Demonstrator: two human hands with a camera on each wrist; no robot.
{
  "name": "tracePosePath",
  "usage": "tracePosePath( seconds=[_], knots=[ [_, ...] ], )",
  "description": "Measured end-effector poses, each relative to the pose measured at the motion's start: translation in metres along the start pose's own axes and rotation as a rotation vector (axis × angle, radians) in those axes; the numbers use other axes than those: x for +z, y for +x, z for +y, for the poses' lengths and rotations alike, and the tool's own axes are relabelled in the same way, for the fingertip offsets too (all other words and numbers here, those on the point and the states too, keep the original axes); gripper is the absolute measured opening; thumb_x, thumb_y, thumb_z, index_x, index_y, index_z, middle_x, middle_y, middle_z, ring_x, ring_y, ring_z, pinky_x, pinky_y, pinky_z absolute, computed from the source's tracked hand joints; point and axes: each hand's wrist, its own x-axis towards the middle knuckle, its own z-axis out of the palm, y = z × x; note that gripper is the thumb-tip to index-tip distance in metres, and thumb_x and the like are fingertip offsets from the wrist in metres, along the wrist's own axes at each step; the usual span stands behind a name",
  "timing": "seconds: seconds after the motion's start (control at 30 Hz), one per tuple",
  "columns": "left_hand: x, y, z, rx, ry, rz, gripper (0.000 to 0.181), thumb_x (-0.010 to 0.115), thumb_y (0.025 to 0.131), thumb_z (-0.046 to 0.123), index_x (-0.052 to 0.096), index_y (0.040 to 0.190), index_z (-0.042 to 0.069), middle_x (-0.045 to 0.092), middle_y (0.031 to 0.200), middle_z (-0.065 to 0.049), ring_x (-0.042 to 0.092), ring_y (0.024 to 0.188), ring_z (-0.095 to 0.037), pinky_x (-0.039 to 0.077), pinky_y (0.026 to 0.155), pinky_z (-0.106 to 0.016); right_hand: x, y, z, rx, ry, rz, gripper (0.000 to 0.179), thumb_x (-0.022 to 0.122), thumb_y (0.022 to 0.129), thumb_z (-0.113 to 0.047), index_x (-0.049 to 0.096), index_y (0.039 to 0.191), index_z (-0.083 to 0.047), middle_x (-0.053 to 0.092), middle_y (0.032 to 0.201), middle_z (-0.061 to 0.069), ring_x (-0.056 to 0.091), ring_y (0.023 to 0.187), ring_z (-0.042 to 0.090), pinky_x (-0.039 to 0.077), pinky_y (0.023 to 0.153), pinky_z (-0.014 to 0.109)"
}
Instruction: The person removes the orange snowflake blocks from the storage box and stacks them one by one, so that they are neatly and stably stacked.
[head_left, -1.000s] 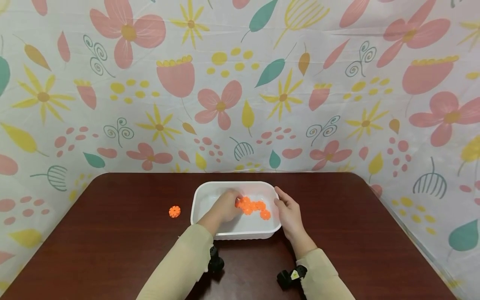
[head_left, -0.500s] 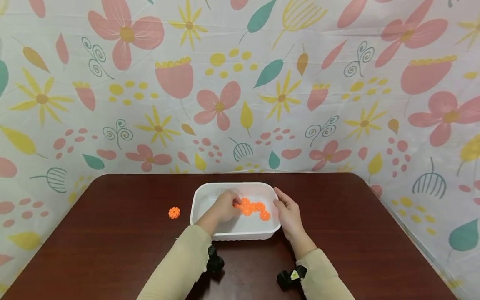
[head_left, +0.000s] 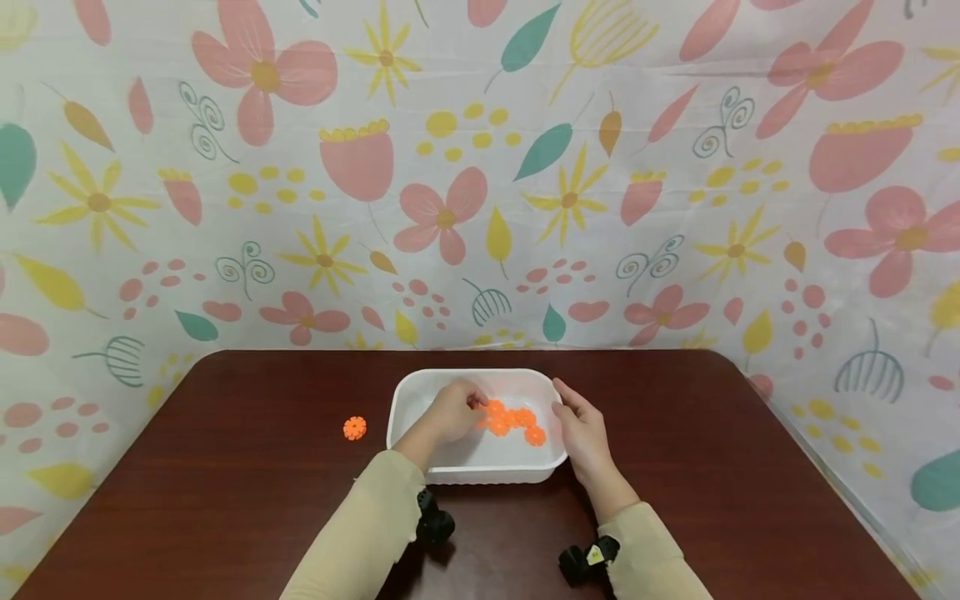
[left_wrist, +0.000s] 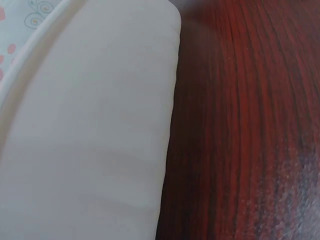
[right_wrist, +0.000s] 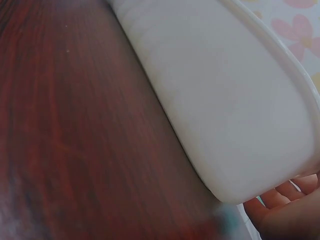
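Orange flower-shaped plastic discs (head_left: 498,426) lie three o'clock from the nearer left hand (head_left: 452,411), whether pinching I can't tell; the right hand (head_left: 584,431) grips the white rectangular plastic tray (head_left: 487,475).

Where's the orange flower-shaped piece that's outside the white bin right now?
Head view: the orange piece lies on the dark table, left of the white bin and apart from it, up from the left sleeve.

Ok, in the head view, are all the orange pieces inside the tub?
No, one orange piece lies on the table, to the left of the tub and apart from it.
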Motion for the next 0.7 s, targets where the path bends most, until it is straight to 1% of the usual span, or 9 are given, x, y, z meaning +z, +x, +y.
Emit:
tracePosePath(
  seconds=[0.07, 0.13, 0.3, 0.47, 0.6, 0.7],
  knots=[
    [0.0, -0.001, 0.001, 0.015, -0.021, 0.005, 0.012, 0.06, 0.085, 0.002, 0.067, 0.095, 0.002, 0.055, 0.082, -0.003, 0.049, 0.072, -0.013, 0.042, 0.066, -0.024, -0.001, -0.001, 0.0, 0.001, -0.004, 0.002, 0.044, 0.044, 0.098, -0.011, 0.043, 0.142, -0.008, 0.037, 0.15, 0.011, 0.033, 0.138, 0.025, 0.033, 0.111, 0.041],
    [0.0, -0.001, 0.002, 0.011, -0.051, -0.002, 0.013, 0.06, 0.087, 0.004, 0.066, 0.098, 0.001, 0.055, 0.082, -0.004, 0.052, 0.068, -0.013, 0.043, 0.062, -0.023, -0.002, -0.001, -0.001, 0.002, -0.004, -0.001, 0.044, 0.043, 0.098, -0.01, 0.042, 0.142, -0.008, 0.036, 0.15, 0.011, 0.034, 0.137, 0.026, 0.033, 0.111, 0.041],
    [-0.001, -0.004, 0.005, -0.022, -0.108, -0.014, 0.015, 0.059, 0.09, 0.006, 0.064, 0.103, 0.001, 0.057, 0.083, -0.004, 0.057, 0.059, -0.012, 0.045, 0.053, -0.022, -0.002, -0.002, 0.0, 0.001, -0.001, -0.011, 0.044, 0.043, 0.098, -0.011, 0.043, 0.142, -0.009, 0.036, 0.15, 0.011, 0.036, 0.136, 0.026, 0.034, 0.11, 0.041],
    [-0.004, -0.007, 0.007, -0.01, -0.116, -0.002, 0.018, 0.059, 0.09, 0.005, 0.064, 0.107, 0.001, 0.06, 0.087, -0.006, 0.058, 0.061, -0.012, 0.047, 0.053, -0.023, -0.001, -0.001, 0.001, 0.0, -0.003, -0.005, 0.044, 0.043, 0.098, -0.011, 0.043, 0.142, -0.009, 0.035, 0.15, 0.012, 0.034, 0.138, 0.026, 0.033, 0.11, 0.042],
    [-0.006, -0.01, 0.006, -0.003, -0.136, -0.012, 0.02, 0.059, 0.09, 0.003, 0.063, 0.109, -0.001, 0.06, 0.086, -0.007, 0.057, 0.061, -0.012, 0.048, 0.051, -0.024, -0.001, 0.0, 0.002, 0.009, -0.009, -0.004, 0.045, 0.043, 0.098, -0.011, 0.042, 0.142, -0.009, 0.035, 0.151, 0.012, 0.033, 0.138, 0.026, 0.033, 0.11, 0.042],
    [-0.008, -0.013, 0.003, -0.002, -0.152, -0.019, 0.022, 0.059, 0.089, 0.003, 0.063, 0.11, -0.002, 0.06, 0.087, -0.008, 0.058, 0.062, -0.012, 0.049, 0.052, -0.025, 0.0, 0.001, 0.002, 0.003, -0.003, -0.007, 0.045, 0.043, 0.098, -0.01, 0.042, 0.142, -0.008, 0.035, 0.151, 0.012, 0.034, 0.137, 0.026, 0.033, 0.11, 0.042]
  ],
)
